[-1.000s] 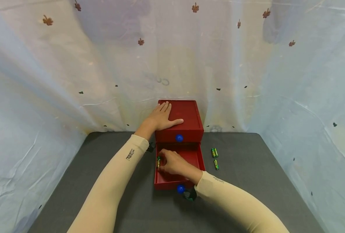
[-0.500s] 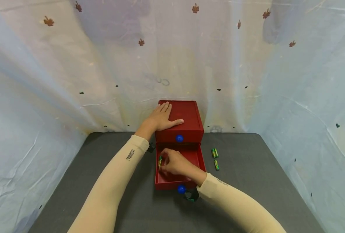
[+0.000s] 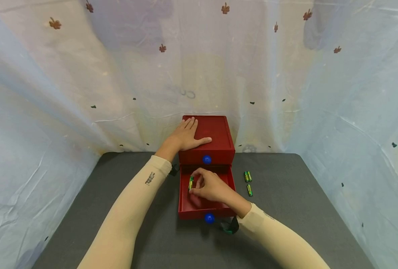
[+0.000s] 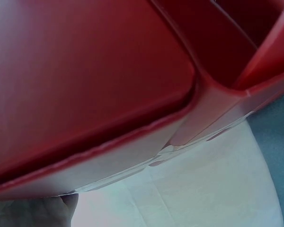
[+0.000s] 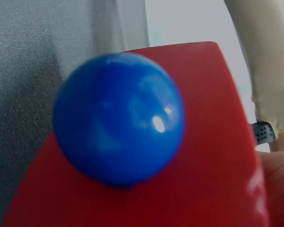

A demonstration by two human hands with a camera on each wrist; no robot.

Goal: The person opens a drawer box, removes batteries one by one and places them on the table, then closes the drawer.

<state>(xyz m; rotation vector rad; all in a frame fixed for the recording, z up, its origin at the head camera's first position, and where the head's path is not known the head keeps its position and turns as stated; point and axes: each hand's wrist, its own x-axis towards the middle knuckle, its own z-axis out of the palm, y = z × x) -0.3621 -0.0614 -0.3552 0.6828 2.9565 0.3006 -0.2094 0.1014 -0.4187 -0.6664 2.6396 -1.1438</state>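
A red box with drawers stands at the back of the table, its lower drawer pulled out toward me. My left hand rests flat on top of the box, fingers straight and thumb spread. Over the pulled-out drawer, my right hand pinches a green and yellow battery between thumb and fingers. The right wrist view is filled by the drawer's blue round knob; the battery is hidden there. In the left wrist view the red box top shows close up.
On the table, right of the drawer, lie a pair of batteries side by side and a single battery. A second blue knob sits on the closed upper drawer. A pale curtain hangs behind and at both sides.
My right hand has moved right and slightly up with the battery, away from the drawer's left wall. The left hand has stayed on the box.
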